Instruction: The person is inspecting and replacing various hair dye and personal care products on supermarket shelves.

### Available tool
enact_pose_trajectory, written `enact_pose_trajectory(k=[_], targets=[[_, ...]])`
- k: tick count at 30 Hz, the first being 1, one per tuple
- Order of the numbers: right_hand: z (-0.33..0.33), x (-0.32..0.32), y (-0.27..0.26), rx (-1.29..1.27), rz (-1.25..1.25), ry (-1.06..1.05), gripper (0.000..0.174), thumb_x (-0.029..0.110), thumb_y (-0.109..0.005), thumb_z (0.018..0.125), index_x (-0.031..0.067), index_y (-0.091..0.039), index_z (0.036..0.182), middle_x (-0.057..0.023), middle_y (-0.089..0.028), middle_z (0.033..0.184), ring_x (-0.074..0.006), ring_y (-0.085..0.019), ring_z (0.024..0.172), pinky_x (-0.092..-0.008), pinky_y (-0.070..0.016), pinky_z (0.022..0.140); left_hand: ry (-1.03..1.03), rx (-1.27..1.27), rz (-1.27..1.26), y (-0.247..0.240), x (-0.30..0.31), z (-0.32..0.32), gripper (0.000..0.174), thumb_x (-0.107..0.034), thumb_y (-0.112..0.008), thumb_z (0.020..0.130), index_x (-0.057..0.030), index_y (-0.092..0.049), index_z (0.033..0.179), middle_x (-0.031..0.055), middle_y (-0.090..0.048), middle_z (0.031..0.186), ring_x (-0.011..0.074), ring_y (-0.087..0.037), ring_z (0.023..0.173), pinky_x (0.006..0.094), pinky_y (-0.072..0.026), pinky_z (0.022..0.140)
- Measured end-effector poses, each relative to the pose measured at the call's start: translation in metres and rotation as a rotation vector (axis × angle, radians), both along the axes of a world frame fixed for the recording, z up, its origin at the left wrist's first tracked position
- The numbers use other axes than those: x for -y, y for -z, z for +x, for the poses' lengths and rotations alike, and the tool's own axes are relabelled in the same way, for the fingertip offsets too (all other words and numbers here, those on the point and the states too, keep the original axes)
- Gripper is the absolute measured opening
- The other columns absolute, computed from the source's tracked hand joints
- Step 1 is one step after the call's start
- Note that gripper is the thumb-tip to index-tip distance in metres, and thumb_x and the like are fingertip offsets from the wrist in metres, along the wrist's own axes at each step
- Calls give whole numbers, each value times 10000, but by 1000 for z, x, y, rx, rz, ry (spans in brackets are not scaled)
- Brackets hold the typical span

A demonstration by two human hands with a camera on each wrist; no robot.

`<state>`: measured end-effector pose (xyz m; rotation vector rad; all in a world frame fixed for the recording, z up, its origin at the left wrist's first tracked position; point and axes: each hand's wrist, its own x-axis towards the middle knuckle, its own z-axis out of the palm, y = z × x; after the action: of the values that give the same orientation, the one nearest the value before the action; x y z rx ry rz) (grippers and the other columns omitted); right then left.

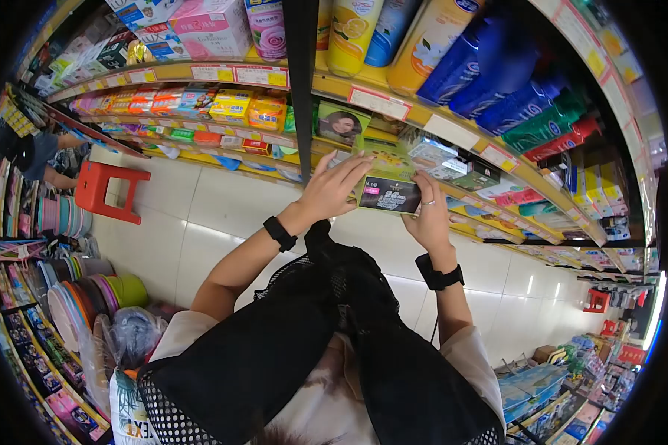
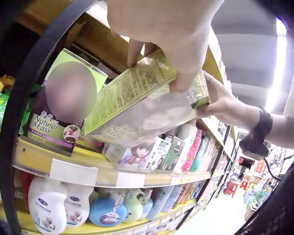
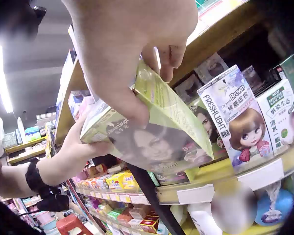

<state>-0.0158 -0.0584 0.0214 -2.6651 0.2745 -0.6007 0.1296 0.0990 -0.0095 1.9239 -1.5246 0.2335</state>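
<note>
A green hair dye box is held between both hands in front of the shelf. My left hand grips its left end, with the thumb on the face printed with a portrait in the left wrist view. My right hand, with a ring on one finger, grips the other end. The box is tilted in the right wrist view, its text-covered green side showing. Behind it on the shelf stands a similar green Natural & Easy box. Close by is a Freshlight box with a doll-like figure.
A black shelf post rises just left of my hands. Bottles line the shelf above, and lotion bottles stand below. A red stool is on the floor at left. Stacked basins stand behind at lower left.
</note>
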Motion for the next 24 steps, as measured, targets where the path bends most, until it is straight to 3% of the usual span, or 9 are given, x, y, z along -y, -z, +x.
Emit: enact_pose_trajectory(k=[9, 24], targets=[[13, 15, -6, -36, 9, -2, 634, 39, -666, 520, 80, -407, 1097, -102, -437, 1142, -307, -447, 952, -357, -375, 814, 38, -44, -9, 0, 16, 18, 644, -164, -691, 512, -71, -429, 1093, 43, -475, 1156, 176, -439, 1089, 403, -270, 907], [30, 27, -1, -43, -59, 47, 647, 24, -660, 512, 44, -378, 1094, -130, -440, 1137, -316, -446, 957, -352, -365, 795, 73, -56, 0, 8, 38, 38, 732, -128, -681, 511, -82, -361, 1167, 49, -439, 1187, 164, -418, 1100, 381, -278, 901]])
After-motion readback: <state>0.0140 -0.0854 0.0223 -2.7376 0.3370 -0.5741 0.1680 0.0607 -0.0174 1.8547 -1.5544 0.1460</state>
